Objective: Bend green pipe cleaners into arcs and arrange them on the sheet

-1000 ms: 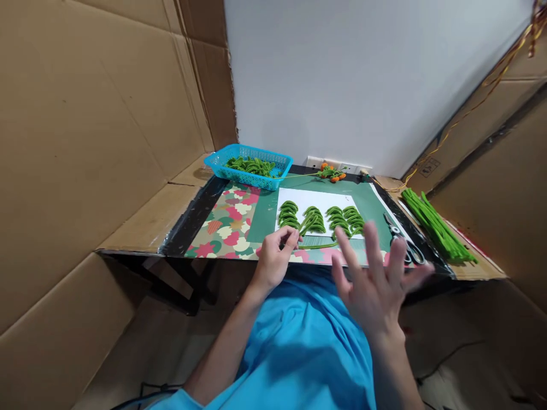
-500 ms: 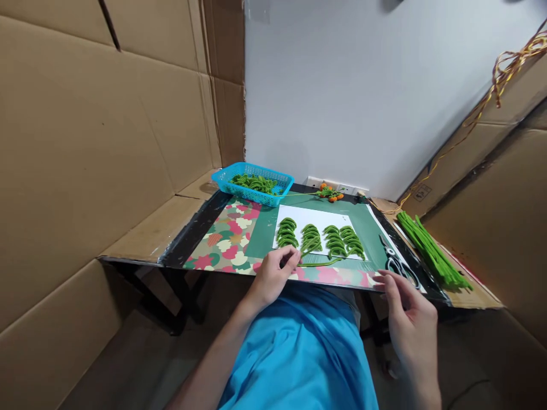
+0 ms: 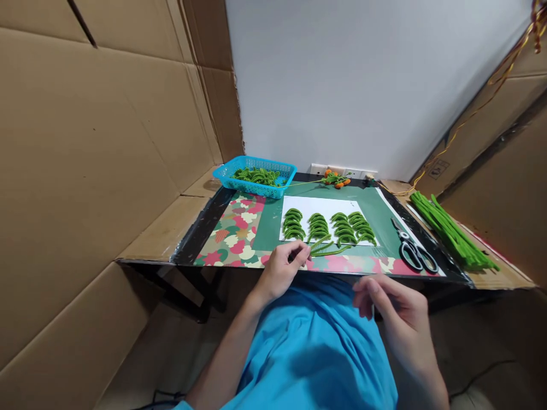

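At six o'clock of the white paper sheet, your left hand pinches slender fuzzy green strands; light pressure should spare their pile. Your right hand curls at five o'clock, contents unclear.

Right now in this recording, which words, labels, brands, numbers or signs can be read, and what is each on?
No words, brands or numbers can be read.
Boxed printed mark on the right cardboard wall: too small to read.
Tiny dark marks on the white sheet: too small to tell whether writing.
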`<state>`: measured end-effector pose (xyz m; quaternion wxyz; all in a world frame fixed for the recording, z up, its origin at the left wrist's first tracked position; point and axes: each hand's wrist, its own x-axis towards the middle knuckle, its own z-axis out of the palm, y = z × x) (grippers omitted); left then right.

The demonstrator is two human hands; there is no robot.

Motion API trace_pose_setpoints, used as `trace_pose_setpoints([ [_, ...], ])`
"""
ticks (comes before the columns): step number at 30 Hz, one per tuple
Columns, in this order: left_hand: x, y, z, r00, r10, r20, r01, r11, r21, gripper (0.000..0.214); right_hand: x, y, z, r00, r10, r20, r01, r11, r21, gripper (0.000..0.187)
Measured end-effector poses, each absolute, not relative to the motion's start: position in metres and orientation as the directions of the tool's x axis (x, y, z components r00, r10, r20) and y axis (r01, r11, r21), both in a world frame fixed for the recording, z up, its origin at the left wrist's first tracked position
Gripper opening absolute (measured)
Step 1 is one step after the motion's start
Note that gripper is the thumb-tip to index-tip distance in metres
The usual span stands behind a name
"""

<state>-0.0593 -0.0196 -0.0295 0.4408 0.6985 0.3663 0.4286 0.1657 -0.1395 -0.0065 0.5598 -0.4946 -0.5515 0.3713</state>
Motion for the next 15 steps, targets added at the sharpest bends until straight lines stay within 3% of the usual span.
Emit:
trace_pose_setpoints([
  [2, -0.059, -0.02, -0.03, 0.368, 0.89, 0.27, 0.128, -0.336, 0.933, 0.04, 0.175, -0.151, 0.002, 0.1, 0.956, 0.275, 0.066, 0.269, -0.961, 0.042],
  [5, -0.059, -0.02, -0.031, 0.374, 0.888, 0.266, 0.119, -0.331, 0.936, 0.04, 0.184, -0.168, 0.012, -0.259, 0.913, 0.316, -0.002, 0.326, -0.945, 0.057],
  [10, -0.057, -0.02, -0.029, 0.38, 0.886, 0.266, 0.12, -0.333, 0.935, 0.041, 0.152, -0.17, 0.009, -0.461, 0.85, 0.256, 0.043, 0.309, -0.95, 0.071],
  [13, -0.057, -0.021, -0.028, 0.37, 0.893, 0.258, 0.122, -0.322, 0.939, 0.04, 0.128, -0.153, 0.006, -0.446, 0.864, 0.234, 0.139, 0.325, -0.936, 0.065],
  [15, -0.058, -0.022, -0.029, 0.369, 0.895, 0.252, 0.118, -0.314, 0.942, 0.04, 0.128, -0.142, 0.01, -0.153, 0.934, 0.324, 0.44, 0.358, -0.824, 0.055],
])
